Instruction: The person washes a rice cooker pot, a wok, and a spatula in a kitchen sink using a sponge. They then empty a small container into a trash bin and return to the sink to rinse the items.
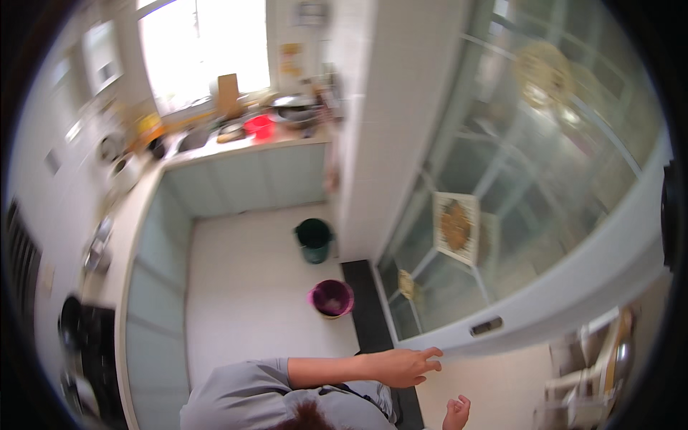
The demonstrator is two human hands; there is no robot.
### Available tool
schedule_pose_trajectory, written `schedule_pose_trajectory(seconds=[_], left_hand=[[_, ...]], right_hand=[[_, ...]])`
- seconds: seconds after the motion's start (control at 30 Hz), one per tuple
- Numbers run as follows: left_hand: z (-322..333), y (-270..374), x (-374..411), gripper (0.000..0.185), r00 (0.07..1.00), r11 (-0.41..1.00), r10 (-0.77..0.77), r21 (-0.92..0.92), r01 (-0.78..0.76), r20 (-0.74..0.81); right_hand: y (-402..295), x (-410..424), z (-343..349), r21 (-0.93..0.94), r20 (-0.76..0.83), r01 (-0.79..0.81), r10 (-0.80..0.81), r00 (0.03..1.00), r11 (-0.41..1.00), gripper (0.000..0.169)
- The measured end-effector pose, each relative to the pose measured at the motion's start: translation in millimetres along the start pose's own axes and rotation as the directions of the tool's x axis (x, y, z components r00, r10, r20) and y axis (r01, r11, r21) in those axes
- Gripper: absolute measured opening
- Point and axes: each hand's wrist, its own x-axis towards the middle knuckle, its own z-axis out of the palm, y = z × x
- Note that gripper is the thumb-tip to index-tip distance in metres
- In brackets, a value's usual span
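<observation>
My left hand (pixel 407 368) reaches out past the dark door sill with its fingers spread and nothing in them. It is close to the bottom edge of a white-framed sliding glass door (pixel 537 322); whether a fingertip touches the frame I cannot tell. A recessed pull handle (pixel 486 325) sits in that frame, up and to the right of the fingers. Lower in the picture, my right hand (pixel 457 413) is partly cut off by the bottom edge. Its fingers are loosely bent, and no object shows in it.
A purple bucket (pixel 332 299) and a dark green bucket (pixel 314 242) stand on the pale floor beside the black sill (pixel 368 306). An L-shaped counter (pixel 142 199) carries a red container (pixel 260 128), a metal basin (pixel 294 110) and a black stove (pixel 99 349). Blurred furniture (pixel 586 371) stands at lower right.
</observation>
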Motion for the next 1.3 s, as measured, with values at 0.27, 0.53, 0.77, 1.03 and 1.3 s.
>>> schedule_pose_trajectory(seconds=[0.27, 0.53, 0.77, 1.03, 1.3], left_hand=[[41, -1, -265, 0.035, 0.342, 0.515, -0.709, -0.12, 0.849, -0.617], [84, 64, -377, 0.036, 0.057, 0.254, -0.906, -0.43, 0.866, -0.42], [19, 21, -451, 0.037, 0.021, 0.354, -0.862, -0.573, 0.739, -0.506], [-29, -9, -636, 0.039, -0.371, 0.088, -0.715, -0.602, 0.793, -0.592], [-94, -64, -703, 0.04, -0.42, 0.072, -0.724, -0.666, 0.742, -0.547]], right_hand=[[-10, 93, 82, -0.024, 0.357, 0.417, -0.382, 0.852, 0.908, 0.033], [-153, -8, 193, 0.066, 0.608, 0.451, -0.394, 0.689, 0.89, 0.033], [-219, -61, 315, 0.045, 0.785, 0.47, -0.322, 0.529, 0.882, 0.032], [-363, -53, 490, 0.032, 0.687, 0.698, -0.523, 0.505, 0.715, 0.027], [-512, -76, 607, 0.053, 0.772, 0.675, -0.459, 0.44, 0.736, 0.028]])
